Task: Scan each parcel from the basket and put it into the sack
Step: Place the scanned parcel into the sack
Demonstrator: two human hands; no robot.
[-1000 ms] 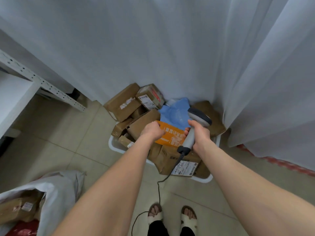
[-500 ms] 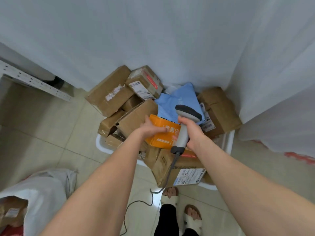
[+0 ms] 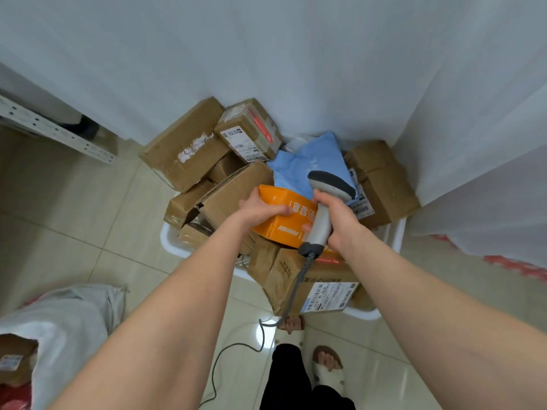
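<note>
My left hand (image 3: pixel 260 209) grips an orange parcel box (image 3: pixel 285 217) by its left side, lifted just above the pile in the white basket (image 3: pixel 171 242). My right hand (image 3: pixel 336 216) holds a grey barcode scanner (image 3: pixel 324 202) by its handle, right beside the orange box, head pointing away from me. The basket is heaped with several brown cardboard parcels (image 3: pixel 186 158) and a blue plastic mailer (image 3: pixel 307 164). The white sack (image 3: pixel 74 324) lies open on the floor at lower left with a brown parcel (image 3: pixel 14 356) inside.
White curtains (image 3: pixel 296 69) hang close behind and to the right of the basket. A metal shelf rail (image 3: pixel 59 134) crosses the left. The scanner cable (image 3: pixel 236 347) trails over the tiled floor past my feet (image 3: pixel 325 362) in sandals.
The orange box has come up off the pile and tilted in my left hand. The scanner has stayed beside it, and my view has shifted closer to the basket.
</note>
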